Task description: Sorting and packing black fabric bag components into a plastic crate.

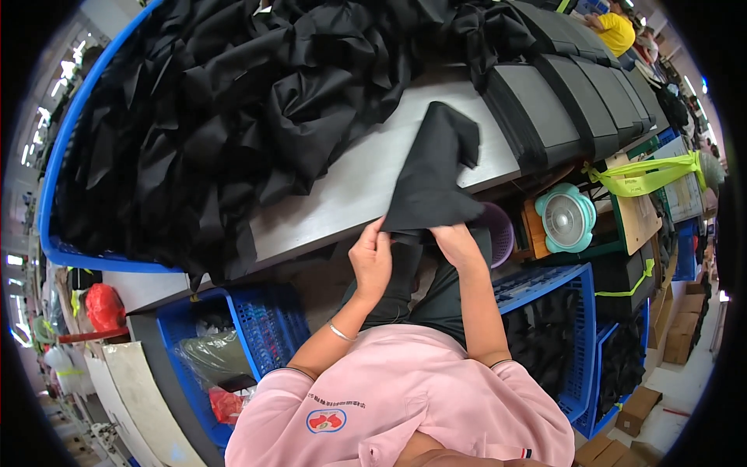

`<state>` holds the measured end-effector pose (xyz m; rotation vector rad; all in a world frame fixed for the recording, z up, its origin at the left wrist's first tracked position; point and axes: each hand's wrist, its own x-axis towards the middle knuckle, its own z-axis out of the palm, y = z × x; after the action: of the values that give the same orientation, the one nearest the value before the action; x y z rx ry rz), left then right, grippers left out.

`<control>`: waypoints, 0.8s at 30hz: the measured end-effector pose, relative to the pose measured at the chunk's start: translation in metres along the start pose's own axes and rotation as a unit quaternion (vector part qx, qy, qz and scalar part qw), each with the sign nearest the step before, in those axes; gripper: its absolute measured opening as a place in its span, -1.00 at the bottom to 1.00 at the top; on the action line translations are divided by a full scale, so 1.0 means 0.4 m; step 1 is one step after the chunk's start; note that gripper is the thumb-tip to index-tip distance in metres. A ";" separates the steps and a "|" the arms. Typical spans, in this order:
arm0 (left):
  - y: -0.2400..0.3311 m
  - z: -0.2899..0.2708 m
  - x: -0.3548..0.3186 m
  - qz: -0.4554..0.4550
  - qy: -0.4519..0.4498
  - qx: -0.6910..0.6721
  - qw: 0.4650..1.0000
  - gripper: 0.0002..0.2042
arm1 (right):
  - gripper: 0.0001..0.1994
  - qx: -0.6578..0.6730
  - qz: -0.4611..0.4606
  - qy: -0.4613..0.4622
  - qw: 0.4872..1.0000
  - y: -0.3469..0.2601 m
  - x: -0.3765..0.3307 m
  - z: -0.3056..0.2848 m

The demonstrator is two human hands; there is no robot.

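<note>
A piece of black fabric point(428, 175) hangs between my two hands, its far end lifted over the pale tabletop point(350, 187). My left hand point(370, 261) pinches its near left corner between thumb and fingers. At the near right edge, my right hand point(457, 245) is closed on the same piece, with its fingertips hidden behind the cloth. Beyond my hands a large heap of crumpled black fabric point(233, 117) covers much of the table and fills a blue tub point(48, 226) on the left.
Stacks of flat black and grey pieces point(537, 105) line the table's right end. Below it are a turquoise fan point(566, 218) and a purple basket point(500, 232). Blue crates point(580, 335) stand right of me, another blue crate point(268, 335) left. A person in yellow point(615, 31) is far right.
</note>
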<state>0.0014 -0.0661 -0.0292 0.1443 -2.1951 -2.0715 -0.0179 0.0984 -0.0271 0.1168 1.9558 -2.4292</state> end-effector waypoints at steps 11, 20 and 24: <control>-0.100 0.061 -0.019 -0.246 -0.210 -0.295 0.899 -0.84 | -0.58 -0.578 -0.026 0.077 0.812 0.034 -0.031 0.123; -0.134 0.104 -0.041 -0.339 -0.170 -0.300 0.875 -0.84 | -0.72 -0.687 -0.061 -0.025 0.724 0.056 0.002 0.054; -0.159 0.023 -0.076 -0.266 -0.213 -0.206 0.917 -0.75 | -0.71 -0.639 -0.015 -0.040 0.768 0.074 -0.043 0.081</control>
<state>0.0291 -0.0564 -0.0940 0.3016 -2.0130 -3.0814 -0.0002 0.0600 -0.0478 -0.0563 2.9884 -0.6067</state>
